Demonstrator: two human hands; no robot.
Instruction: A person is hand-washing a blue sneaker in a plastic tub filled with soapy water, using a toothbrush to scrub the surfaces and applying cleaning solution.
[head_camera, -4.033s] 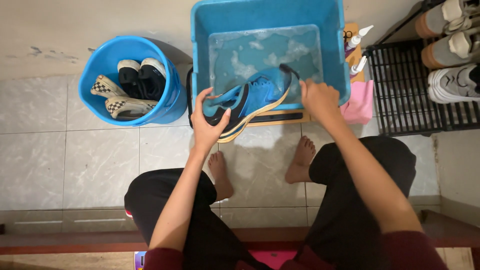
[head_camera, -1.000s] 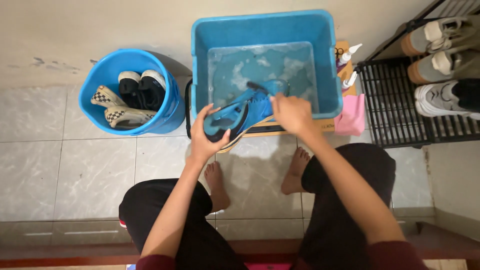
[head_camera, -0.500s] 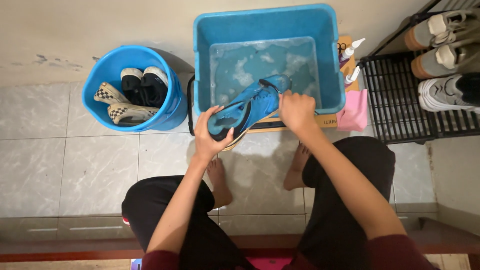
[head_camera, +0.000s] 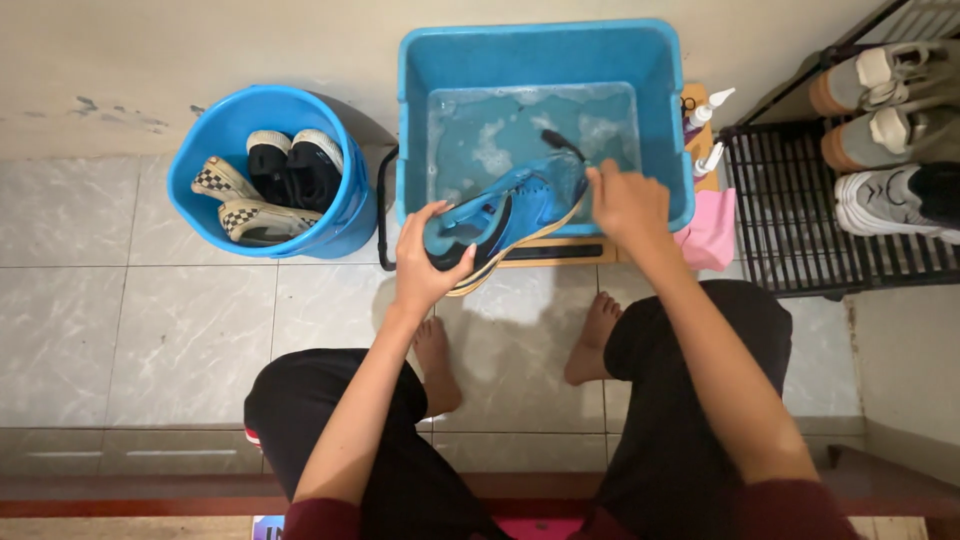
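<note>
A: Which way is the blue shoe (head_camera: 510, 212) pointing while you are holding it?

B: You are holding it over the near rim of the square blue tub (head_camera: 420, 60), its long axis running from lower left to upper right. The heel end is sitting in your left hand (head_camera: 425, 268), and the toe end is reaching out over the soapy water. It is lying tilted on its side, so the tan sole edge is facing you.

A: And how are your hands gripping?

B: Your left hand is clasping the heel, thumb on the near side and fingers curled over the collar. Your right hand (head_camera: 628, 205) is closing on a dark brush (head_camera: 560, 142) at the toe (only the dark tip is showing past your fingers).

A: What packages are standing nearby?

B: 2 white nozzle bottles (head_camera: 708, 105) are standing just right of the tub, with a pink cloth (head_camera: 712, 232) lying below them. Their labels are too small to tell.

A: How many shoes are you seeing?

B: 1 in your hands, 4 in the round blue bucket (head_camera: 200, 150) at left (2 checkered, 2 black), and 3 on the black wire rack (head_camera: 790, 215) at right.
</note>
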